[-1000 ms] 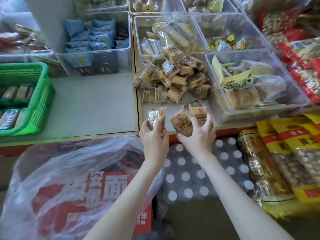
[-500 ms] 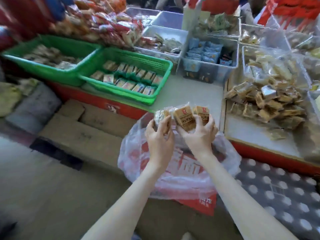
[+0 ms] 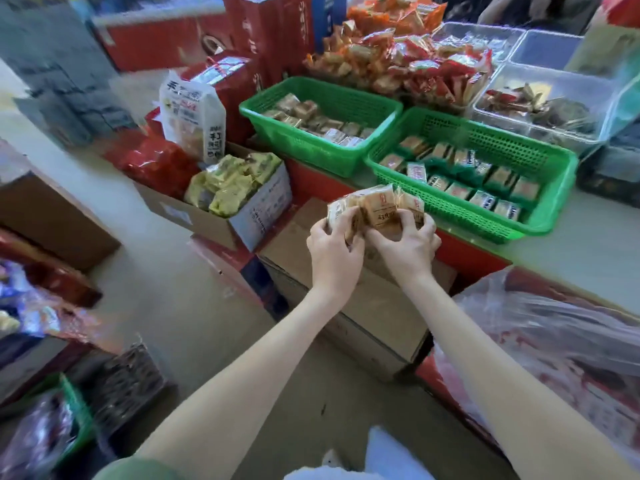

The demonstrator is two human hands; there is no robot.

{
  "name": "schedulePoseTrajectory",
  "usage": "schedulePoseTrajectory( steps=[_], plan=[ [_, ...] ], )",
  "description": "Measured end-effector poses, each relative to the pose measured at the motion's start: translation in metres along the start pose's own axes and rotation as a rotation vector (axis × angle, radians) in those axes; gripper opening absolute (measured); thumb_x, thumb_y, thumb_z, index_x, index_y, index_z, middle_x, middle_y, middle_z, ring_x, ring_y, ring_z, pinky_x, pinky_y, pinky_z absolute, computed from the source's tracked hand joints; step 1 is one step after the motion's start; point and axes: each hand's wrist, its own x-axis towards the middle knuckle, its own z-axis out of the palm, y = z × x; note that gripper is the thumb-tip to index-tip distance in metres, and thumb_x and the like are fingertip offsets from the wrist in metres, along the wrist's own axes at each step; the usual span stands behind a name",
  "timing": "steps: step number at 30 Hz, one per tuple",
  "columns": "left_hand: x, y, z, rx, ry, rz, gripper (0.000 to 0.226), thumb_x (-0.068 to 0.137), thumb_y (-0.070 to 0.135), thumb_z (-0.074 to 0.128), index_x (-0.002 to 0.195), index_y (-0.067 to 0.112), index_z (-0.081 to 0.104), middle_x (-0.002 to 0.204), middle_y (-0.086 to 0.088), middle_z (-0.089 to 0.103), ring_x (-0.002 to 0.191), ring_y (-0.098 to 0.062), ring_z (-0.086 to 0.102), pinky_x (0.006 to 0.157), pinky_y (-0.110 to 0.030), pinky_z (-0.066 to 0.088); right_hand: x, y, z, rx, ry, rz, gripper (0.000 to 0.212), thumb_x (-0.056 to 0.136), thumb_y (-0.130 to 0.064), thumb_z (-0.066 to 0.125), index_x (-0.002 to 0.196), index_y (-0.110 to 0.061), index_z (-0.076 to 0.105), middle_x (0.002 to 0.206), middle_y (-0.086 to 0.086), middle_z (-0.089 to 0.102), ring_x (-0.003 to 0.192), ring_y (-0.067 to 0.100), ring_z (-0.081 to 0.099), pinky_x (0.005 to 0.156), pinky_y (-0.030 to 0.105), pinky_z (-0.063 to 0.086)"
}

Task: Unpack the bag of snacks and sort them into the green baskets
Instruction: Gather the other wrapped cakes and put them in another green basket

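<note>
1. Beyond and to the right of the fingers point(image 3: 343, 220): the pale worktop point(image 3: 588, 244), carrying both green baskets, its red front edge just behind the knuckles.
2. Low and to the right of the fingers, well apart from them: the plastic bag point(image 3: 554, 341), clear film with red print. Contents too blurred to make out.
3. Directly beneath the fingers: a brown cardboard box point(image 3: 374, 306), set on the floor against the front of the worktop.
4. Just beyond and to the right of the fingers: the near green basket point(image 3: 502, 143), front rim close to the right knuckles, rows of small flat packs inside. Further ahead and slightly left: the far green basket point(image 3: 304, 147), partly filled with tan packs.
5. Side by side and touching: the left hand point(image 3: 334, 254) and the right hand point(image 3: 405, 251), fingers of both curled round one shared bunch.
6. Bunched between the two sets of fingers: the snack packets point(image 3: 377, 209), several small tan wrappers with red labels. Held in the air short of the near basket's rim, in neither basket yet.
7. Step in hand, by the look of it: carrying a handful from the bag to the baskets, sorting not yet done for this bunch.
8. Next move, as a judgement: match the wrappers to a basket's contents (the far one seems closer in colour, though hard to tell). Clear the rim and lower the bunch inside before loosening the grip, lest loose packets slide off onto the box.
</note>
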Motion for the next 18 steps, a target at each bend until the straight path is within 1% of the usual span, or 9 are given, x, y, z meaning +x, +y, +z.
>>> schedulePoseTrajectory(
  steps=[2,7,9,11,14,18],
  plan=[
    [0.026,-0.015,-0.011,0.002,-0.001,0.004,0.045,0.095,0.017,0.057,0.137,0.030,0.050,0.133,-0.019,0.040,0.124,-0.032,0.035,0.100,-0.030,0.033,0.018,-0.016,0.020,0.000,-0.015,-0.003,0.063,0.081,-0.055,0.065,0.135,-0.029,0.045,0.154,0.012,0.013,0.138,0.035,0.013,0.114,0.048,0.019],
    [0.109,-0.057,-0.026,0.030,-0.002,-0.002,0.044,0.094,0.019,0.057,0.136,0.031,0.052,0.129,-0.020,0.043,0.121,-0.033,0.038,0.099,-0.030,0.032,0.083,-0.057,0.077,0.015,-0.025,-0.020,0.064,0.080,-0.056,0.065,0.135,-0.028,0.045,0.153,0.011,0.015,0.138,0.034,0.014,0.113,0.046,0.019],
    [0.153,-0.076,-0.030,0.043,-0.006,0.013,0.043,0.094,0.020,0.058,0.136,0.031,0.053,0.128,-0.021,0.044,0.121,-0.035,0.039,0.102,-0.036,0.036,0.120,-0.075,0.103,0.029,-0.007,-0.045,0.063,0.080,-0.055,0.066,0.133,-0.027,0.047,0.152,0.011,0.016,0.137,0.035,0.016,0.115,0.046,0.019],
    [0.200,-0.095,-0.037,0.076,-0.012,0.011,0.042,0.095,0.021,0.058,0.136,0.030,0.053,0.128,-0.022,0.044,0.122,-0.037,0.038,0.102,-0.041,0.038,0.160,-0.093,0.128,0.029,-0.006,-0.048,0.063,0.079,-0.055,0.067,0.132,-0.026,0.048,0.152,0.012,0.016,0.137,0.035,0.015,0.114,0.048,0.020],
    [0.272,-0.117,-0.052,0.149,0.013,0.025,0.042,0.094,0.020,0.060,0.135,0.029,0.055,0.125,-0.025,0.047,0.118,-0.041,0.042,0.097,-0.037,0.036,0.219,-0.118,0.158,0.045,-0.003,0.002,0.063,0.079,-0.055,0.067,0.132,-0.027,0.048,0.153,0.012,0.015,0.137,0.035,0.014,0.114,0.048,0.019],
    [0.362,-0.147,-0.070,0.230,0.071,0.058,0.042,0.091,0.017,0.063,0.132,0.027,0.059,0.122,-0.029,0.049,0.110,-0.044,0.046,0.095,-0.042,0.037,0.292,-0.141,0.184,-0.023,0.020,0.060,0.066,0.080,-0.057,0.065,0.135,-0.027,0.045,0.153,0.014,0.013,0.137,0.037,0.014,0.114,0.047,0.018]
  ],
)
